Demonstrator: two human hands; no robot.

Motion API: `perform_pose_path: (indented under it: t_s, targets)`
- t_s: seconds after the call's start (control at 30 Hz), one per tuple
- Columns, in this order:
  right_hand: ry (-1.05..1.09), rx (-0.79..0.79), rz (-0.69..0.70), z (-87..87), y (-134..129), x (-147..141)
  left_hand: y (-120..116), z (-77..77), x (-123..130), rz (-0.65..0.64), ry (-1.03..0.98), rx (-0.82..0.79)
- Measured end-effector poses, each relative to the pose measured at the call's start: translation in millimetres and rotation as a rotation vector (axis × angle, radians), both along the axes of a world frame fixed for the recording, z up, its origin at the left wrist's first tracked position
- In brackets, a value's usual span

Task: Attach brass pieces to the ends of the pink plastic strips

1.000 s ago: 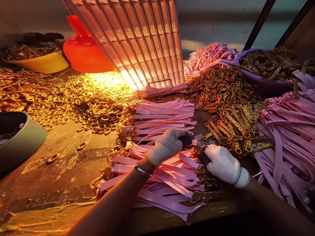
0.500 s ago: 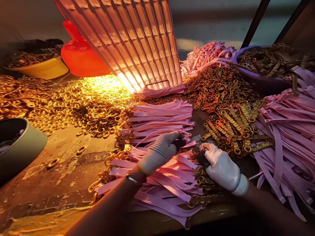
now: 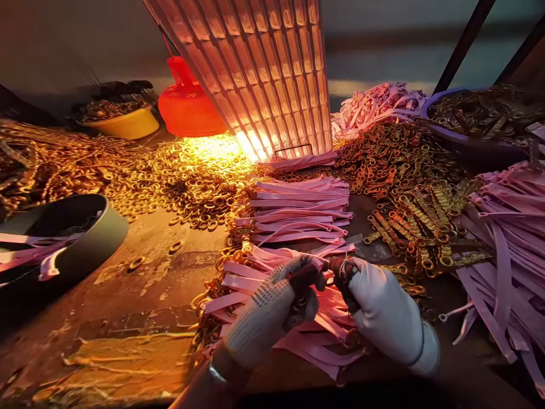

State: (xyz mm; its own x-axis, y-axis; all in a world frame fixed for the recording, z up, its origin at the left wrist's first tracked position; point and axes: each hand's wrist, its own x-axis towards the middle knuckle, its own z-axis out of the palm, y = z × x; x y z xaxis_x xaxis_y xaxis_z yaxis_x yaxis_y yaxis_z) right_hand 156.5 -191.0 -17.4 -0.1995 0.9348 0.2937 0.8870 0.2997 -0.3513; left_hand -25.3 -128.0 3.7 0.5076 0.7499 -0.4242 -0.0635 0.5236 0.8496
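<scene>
No legible lettering, label, brand, number or sign on any item in head view.

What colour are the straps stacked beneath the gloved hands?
The straps are pink, best seen in the head view.

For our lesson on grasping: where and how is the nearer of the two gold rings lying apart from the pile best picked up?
By opposite edges of the gold ring, probably pinched from above with thumb and finger: it lies roughly flat on the tabletop, its rim exposed all round. The left hand is nearer.
</scene>
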Motion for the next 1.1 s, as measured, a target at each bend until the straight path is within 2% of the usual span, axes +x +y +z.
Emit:
perform_pose_path:
  t_s: [0.1,0.2,0.37,0.43,0.53,0.63,0.77,0.87,0.93,1.0,1.1]
  targets:
    - [-0.092,-0.018,-0.038,-1.9,2,-5,-4,-19.3,6,0.041,-0.011,-0.032]
    - [-0.217,0.025,-0.068,-3.6,4,-9,-4,-31.7,6,0.022,0.006,-0.028]
    - [-0.351,0.230,-0.078,-4.4,7,-17,1,-31.0,0,-0.130,0.159,0.147]
    - [-0.401,0.335,-0.105,-5.5,9,-18,5,-28.6,-1,-0.140,0.292,0.329]
    - [-0.436,0.439,-0.120,-9.5,12,-17,9,-31.6,1,-0.170,0.512,0.757]
    - [-0.391,0.417,-0.125,-15.7,11,-13,9,-41.8,4,-0.249,0.591,0.937]
    - [-0.333,0.351,-0.168,-23.4,7,-11,-2,-56.7,7,-0.223,0.643,1.007]
    - [-0.303,0.327,-0.179,-26.7,3,-10,-9,-62.2,8,-0.223,0.625,1.033]
    - [-0.258,0.299,-0.160,-26.6,-1,-9,-8,-59.9,8,-0.258,0.609,1.017]
    - [-0.191,0.232,-0.144,-23.1,-5,-6,-4,-53.2,7,-0.300,0.553,0.934]
    - [-0.144,0.019,-0.114,-10.7,-10,-2,0,-41.3,4,-0.281,0.474,0.749]
